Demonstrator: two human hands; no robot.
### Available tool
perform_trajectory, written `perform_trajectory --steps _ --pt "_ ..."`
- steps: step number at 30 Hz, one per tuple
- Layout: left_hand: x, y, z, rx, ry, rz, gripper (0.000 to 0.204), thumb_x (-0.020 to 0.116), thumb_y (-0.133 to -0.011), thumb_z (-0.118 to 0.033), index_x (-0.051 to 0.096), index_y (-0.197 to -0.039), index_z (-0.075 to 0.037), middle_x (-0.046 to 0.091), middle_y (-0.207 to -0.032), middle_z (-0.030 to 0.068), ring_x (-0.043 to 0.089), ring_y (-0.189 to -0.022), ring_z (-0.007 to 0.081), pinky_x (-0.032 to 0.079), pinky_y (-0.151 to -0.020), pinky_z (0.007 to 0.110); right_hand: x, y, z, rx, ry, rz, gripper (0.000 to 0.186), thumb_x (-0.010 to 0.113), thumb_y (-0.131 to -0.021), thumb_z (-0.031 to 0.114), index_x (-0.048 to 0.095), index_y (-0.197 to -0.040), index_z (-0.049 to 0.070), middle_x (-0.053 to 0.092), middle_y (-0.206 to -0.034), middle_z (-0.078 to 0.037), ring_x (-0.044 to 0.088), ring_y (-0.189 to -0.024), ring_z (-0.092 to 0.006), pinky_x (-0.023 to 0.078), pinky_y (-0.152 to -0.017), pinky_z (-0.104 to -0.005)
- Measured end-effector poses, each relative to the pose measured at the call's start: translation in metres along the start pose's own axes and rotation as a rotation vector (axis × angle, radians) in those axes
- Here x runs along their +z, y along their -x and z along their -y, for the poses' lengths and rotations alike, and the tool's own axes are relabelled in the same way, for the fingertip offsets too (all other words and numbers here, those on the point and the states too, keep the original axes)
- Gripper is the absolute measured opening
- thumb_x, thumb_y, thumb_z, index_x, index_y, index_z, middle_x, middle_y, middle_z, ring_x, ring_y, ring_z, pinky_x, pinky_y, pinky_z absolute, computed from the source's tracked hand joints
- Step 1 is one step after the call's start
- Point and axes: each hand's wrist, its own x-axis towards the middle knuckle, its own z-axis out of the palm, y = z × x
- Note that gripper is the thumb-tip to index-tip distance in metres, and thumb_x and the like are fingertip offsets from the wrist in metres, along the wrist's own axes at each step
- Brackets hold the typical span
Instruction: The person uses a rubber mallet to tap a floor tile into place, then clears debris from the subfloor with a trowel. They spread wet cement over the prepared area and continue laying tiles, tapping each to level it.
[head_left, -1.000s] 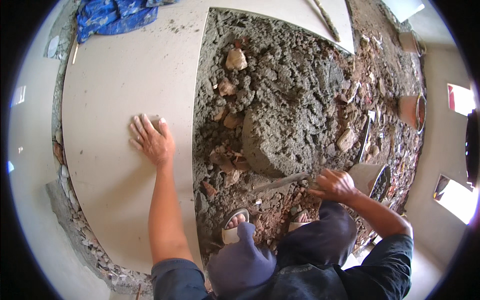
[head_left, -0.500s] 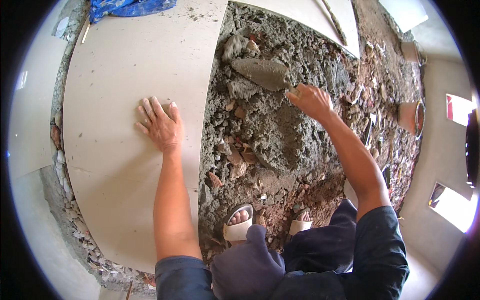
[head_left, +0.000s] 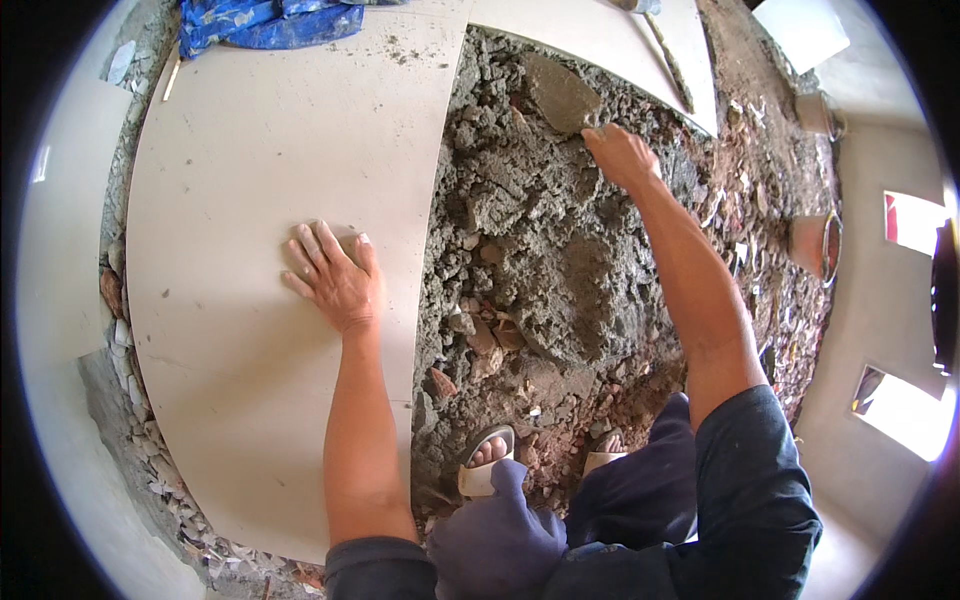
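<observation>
right hand (head_left: 620, 155) closed on trowel (head_left: 562, 93), blade at 11 o'clock over mortar bed (head_left: 560, 270); left hand (head_left: 335, 280) flat, fingers spread, on tile (head_left: 270, 180); bucket (head_left: 815, 245) contents unclear.

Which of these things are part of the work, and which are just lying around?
In use: right hand holding trowel; grey mortar bed; left hand flat on large pale tile.
Lying about: blue cloth; clay pot; rubble.
</observation>
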Motion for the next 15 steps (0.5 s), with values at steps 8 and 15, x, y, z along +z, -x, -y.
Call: perform_trajectory --steps 8,15 --pt "-0.014 -0.001 -0.002 -0.002 0.058 0.062 0.065 0.041 -0.096 -0.047 0.027 -0.148 -0.009 0.019 -0.157 0.0109 0.011 -0.146 0.0306 0.007 -0.115 0.059 0.02 0.126 -0.031 0.279 -0.789 -0.032 0.035 0.053 -0.095 0.03 0.053 -0.116 0.003 0.056 -0.082 -0.01 0.057 -0.061 -0.0158 0.055 -0.054 -0.0325" --pt "-0.008 0.001 -0.002 0.002 0.056 0.008 0.067 0.042 -0.095 -0.047 0.027 -0.148 -0.009 0.02 -0.157 0.0106 0.011 -0.146 0.0306 0.007 -0.114 0.059 0.043 0.048 0.042 0.303 -1.095 0.079 0.032 0.057 -0.092 0.029 0.054 -0.103 -0.001 0.055 -0.071 -0.008 0.057 -0.052 -0.0176 0.051 -0.045 -0.0333"
